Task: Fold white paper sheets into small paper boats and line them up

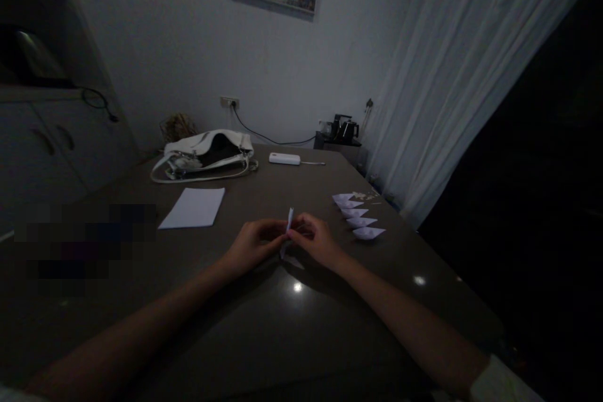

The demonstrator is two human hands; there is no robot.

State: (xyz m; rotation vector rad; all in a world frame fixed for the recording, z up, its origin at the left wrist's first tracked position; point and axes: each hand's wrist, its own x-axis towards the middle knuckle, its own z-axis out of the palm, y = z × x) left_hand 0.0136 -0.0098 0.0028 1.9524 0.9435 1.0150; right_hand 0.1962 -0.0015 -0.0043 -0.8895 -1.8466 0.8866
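Note:
Between my two hands a small piece of folded white paper (290,217) stands on edge above the dark table. The fingertips of my left hand (258,240) pinch it from the left. My right hand (316,237) grips it from the other side, thumb toward me. The fingers cover much of the paper, so its full shape is hidden. Just under the hands a pale patch shows on the glossy tabletop; I cannot tell whether it is paper or a reflection. To the right, several folded paper boats (369,233) form a row. A stack of white paper sheets (193,208) lies to the left.
Behind the paper stack sits a white handbag (207,154) with its strap looped forward. A white power bank (284,159) with a short cord lies at the table's far side. Small pale bits (362,195) are scattered behind the boats. The table's right edge runs beside a white curtain (424,75).

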